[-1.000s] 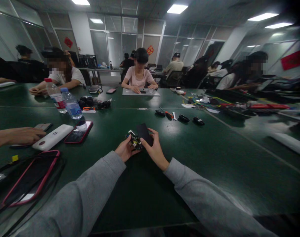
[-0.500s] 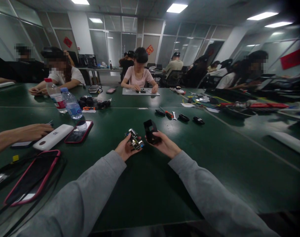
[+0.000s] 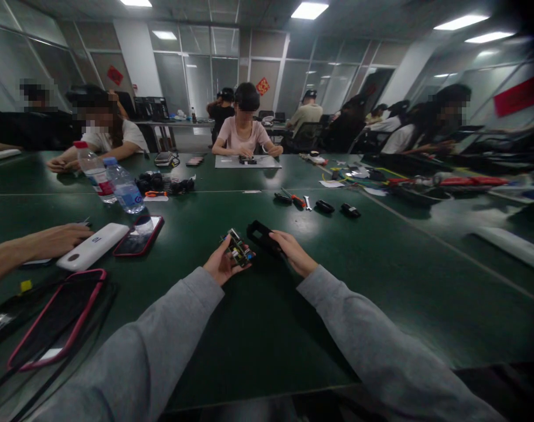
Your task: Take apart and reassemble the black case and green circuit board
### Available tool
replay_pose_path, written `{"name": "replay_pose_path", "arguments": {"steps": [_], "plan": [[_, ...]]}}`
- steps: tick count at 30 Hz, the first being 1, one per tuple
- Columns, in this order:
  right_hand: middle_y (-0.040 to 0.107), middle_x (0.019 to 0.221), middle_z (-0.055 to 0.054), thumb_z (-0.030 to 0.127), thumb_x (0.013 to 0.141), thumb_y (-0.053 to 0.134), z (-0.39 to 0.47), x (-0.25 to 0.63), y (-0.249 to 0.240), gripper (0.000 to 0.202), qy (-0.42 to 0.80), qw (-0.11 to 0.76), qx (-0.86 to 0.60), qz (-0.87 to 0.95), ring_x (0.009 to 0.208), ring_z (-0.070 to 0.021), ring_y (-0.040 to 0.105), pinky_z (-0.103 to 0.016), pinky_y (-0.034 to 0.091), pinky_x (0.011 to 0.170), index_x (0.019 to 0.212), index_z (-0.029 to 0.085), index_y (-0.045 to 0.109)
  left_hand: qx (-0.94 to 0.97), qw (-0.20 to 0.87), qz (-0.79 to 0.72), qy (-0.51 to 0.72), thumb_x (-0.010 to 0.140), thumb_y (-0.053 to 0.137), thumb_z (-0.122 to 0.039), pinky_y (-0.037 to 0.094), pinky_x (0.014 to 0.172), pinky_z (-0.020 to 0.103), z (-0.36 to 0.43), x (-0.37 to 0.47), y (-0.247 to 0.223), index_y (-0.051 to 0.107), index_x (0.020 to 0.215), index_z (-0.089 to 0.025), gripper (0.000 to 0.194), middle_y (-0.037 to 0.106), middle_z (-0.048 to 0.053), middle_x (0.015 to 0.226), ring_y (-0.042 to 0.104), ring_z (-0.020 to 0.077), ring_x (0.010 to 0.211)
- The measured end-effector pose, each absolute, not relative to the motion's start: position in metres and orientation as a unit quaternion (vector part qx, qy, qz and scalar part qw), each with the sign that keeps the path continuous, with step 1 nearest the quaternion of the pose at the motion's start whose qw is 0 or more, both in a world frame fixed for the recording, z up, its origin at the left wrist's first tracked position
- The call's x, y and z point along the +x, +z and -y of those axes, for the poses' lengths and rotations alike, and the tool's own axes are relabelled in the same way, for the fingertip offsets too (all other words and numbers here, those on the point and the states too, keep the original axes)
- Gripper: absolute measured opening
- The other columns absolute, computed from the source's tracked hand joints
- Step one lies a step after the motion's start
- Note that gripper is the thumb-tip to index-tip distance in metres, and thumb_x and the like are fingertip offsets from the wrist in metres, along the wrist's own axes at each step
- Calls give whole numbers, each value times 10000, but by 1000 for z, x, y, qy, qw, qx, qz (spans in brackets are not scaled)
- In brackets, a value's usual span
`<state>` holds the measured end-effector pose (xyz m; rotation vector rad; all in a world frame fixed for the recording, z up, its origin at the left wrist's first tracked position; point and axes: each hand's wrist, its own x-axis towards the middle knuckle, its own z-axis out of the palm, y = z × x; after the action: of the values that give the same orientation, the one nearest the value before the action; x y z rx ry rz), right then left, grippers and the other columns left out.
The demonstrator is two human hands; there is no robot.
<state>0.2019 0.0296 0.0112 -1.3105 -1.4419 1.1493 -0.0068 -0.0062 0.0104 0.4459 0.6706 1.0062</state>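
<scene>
Toward the near edge of the bench [image 3: 258, 351], head view: the left hand [image 3: 221, 264] grips a bare circuit board [image 3: 239, 251] at its left end, coloured components showing. On the other side, the right hand [image 3: 295, 253] is closed on the right end of a black housing [image 3: 269, 242], held at a slant with an opening visible, just beside the board; contact between the two not resolved. State of work, as judged: board and housing are separate pieces, board wholly outside, so that much stands done; both are in hand, neither set down, so the handling looks unfinished. Fine detail on either piece: too small to tell. Farther toward the far edge, beyond the hands: orange-handled screwdriver [image 3: 298, 201], small wrench [image 3: 308, 203], black oval object [image 3: 324, 206], none touched by these hands. Toward the bench's left side, another person's hand [image 3: 71, 239] is beside a white device [image 3: 92, 246], a red-edged phone [image 3: 139, 236] next to that.
</scene>
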Motion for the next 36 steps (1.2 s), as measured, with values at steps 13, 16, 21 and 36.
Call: {"name": "replay_pose_path", "arguments": {"steps": [13, 16, 21, 36], "plan": [[536, 1094, -103, 293, 798, 495, -37, 214, 13, 328, 179, 499, -581, 617, 1049, -229, 468, -428, 362, 940, 1093, 157, 544, 199, 786, -325, 486, 755, 621, -395, 503, 817, 478, 9, -5, 13, 487, 1078, -172, 415, 599, 123, 1033, 623, 261, 928], [498, 1109, -94, 277, 857, 443, -9, 190, 28, 276, 71, 526, -504, 682, 1076, -223, 438, -420, 356, 958, 1107, 191, 520, 193, 792, -323, 481, 763, 609, -402, 498, 821, 463, 8, -5, 13, 502, 1066, -169, 396, 601, 121, 1021, 621, 245, 911], [432, 1184, -98, 260, 840, 507, 39, 142, 32, 353, 80, 405, -405, 816, 1085, -256, 430, -437, 389, 921, 1192, 252, 480, 184, 799, -322, 474, 786, 549, -461, 513, 687, 337, 5, -5, 7, 566, 983, -157, 362, 606, 65, 842, 609, 176, 736], [453, 1194, -74, 234, 869, 450, 20, 157, 27, 327, 231, 495, -400, 735, 1142, -192, 434, -374, 342, 1022, 1195, 221, 466, 267, 810, -260, 453, 766, 616, -371, 463, 851, 447, 10, -6, 8, 482, 1120, -215, 409, 576, 99, 1088, 615, 228, 919]]}}
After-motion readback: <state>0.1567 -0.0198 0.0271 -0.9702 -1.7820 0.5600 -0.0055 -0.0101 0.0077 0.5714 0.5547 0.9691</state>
